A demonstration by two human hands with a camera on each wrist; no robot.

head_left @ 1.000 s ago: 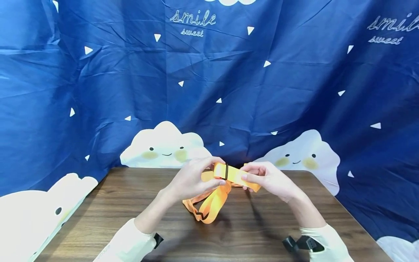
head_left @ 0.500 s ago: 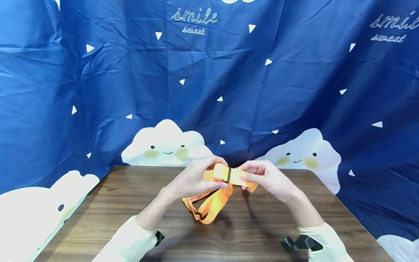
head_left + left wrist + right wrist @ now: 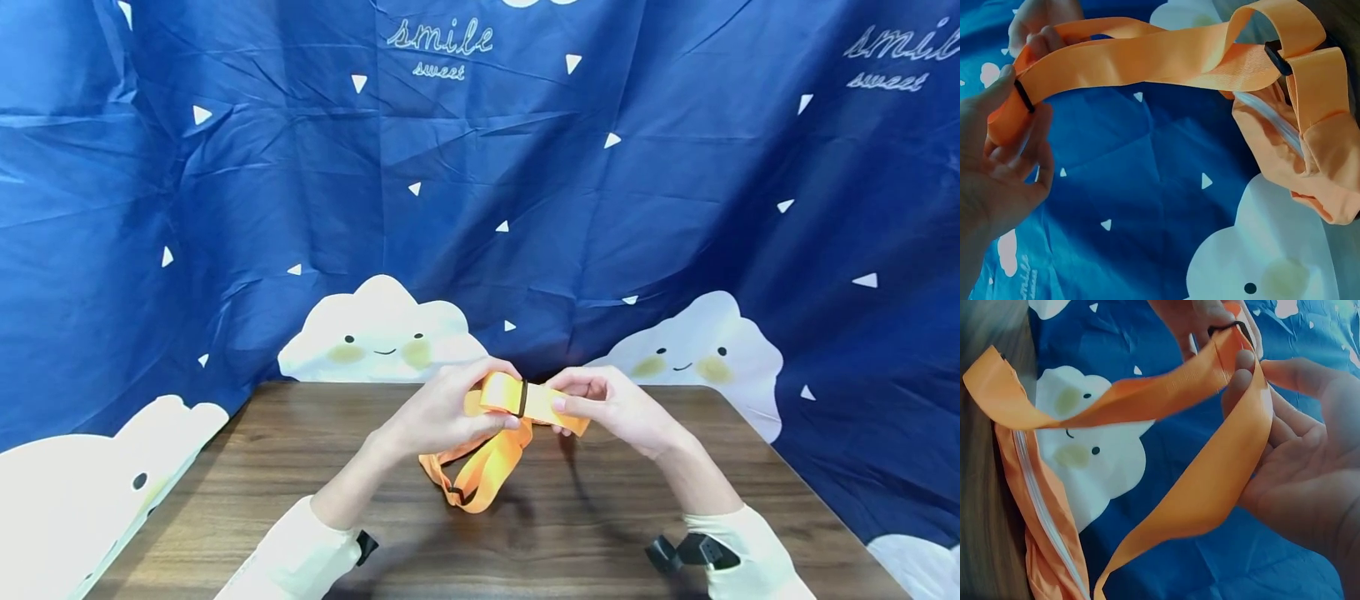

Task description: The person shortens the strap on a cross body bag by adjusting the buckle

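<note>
An orange strap (image 3: 495, 458) hangs between my hands above the table, threaded through a black slider buckle (image 3: 522, 398). My left hand (image 3: 447, 410) holds the strap loop at the slider, thumb below and index finger above. Just right of the slider, my right hand (image 3: 618, 408) pinches the strap between thumb and fingers. In the left wrist view the strap runs to an orange zippered bag (image 3: 1329, 165), with a second black buckle (image 3: 1278, 58) near it. The bag's pale zipper (image 3: 1041, 487) shows in the right wrist view. From the head view, the hands and strap hide most of the bag.
A brown wood-grain table (image 3: 315, 467) lies beneath the hands. Behind it hangs a blue cloth (image 3: 480, 167) with white clouds and triangles. A black strap with a small device (image 3: 693, 552) sits at the right cuff.
The slider has shifted slightly right relative to the left hand, and the strap end by the right hand sticks out a little less. Both hands keep hold of the strap.
</note>
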